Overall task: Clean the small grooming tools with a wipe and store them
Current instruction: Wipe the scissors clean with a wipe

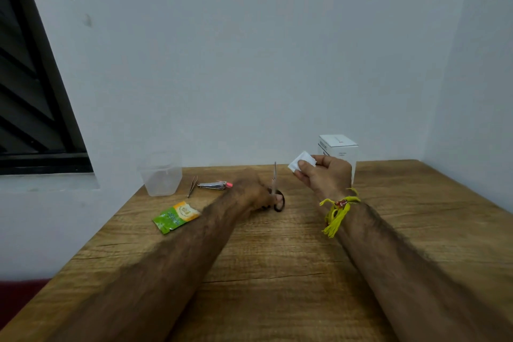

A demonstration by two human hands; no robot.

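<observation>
Your left hand (254, 193) grips a small pair of scissors (276, 189) by the dark handle loops, low over the wooden table (277, 258). The thin metal blades point straight up from your fingers.

Your right hand (323, 175) is raised just to the right of the scissors, apart from them. Its thumb and fingers pinch a folded white wipe (301, 162), which sticks out toward the blade tips without touching them. A yellow thread band (340, 209) is tied round that wrist.

Just beyond your left hand, to its left, a metal nail clipper (213, 184) with a pink end lies flat on the table. Tweezers (192, 186) lie just beside it, farther left. Left of those stands a clear plastic container (161, 175), open at the top, near the wall.

Beside your left forearm, on its left, lies a torn green and yellow sachet (175, 217).

Behind your right hand, a white box (338, 150) stands upright against the wall.
</observation>
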